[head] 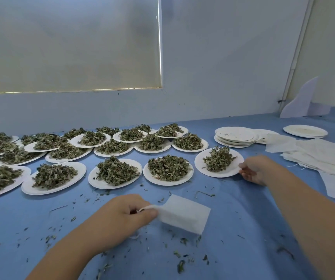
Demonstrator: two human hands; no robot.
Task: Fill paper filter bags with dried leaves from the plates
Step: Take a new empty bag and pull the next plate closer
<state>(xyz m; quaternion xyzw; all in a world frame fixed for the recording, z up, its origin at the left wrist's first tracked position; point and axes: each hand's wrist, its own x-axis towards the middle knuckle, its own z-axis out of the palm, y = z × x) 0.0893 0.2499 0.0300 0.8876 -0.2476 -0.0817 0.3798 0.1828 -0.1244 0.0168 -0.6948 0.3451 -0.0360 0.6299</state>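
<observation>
My left grip point(126, 217) pinches white rectangular paper filter bag point(184, 215) near me; right grip point(252, 168) pinches rim of round white paper plate point(217, 174) of dried green leaves point(218, 158). Slide plate close, open bag wide.

A plain packing workroom: leaf-heaped plates point(219, 173) crowd a blue-covered table point(243, 211).

A person's left hand point(122, 217) pinches a white filter bag point(184, 214) over a blue table point(233, 199) while the right hand point(252, 170) grips the rim of a leaf-piled plate point(219, 163).
</observation>
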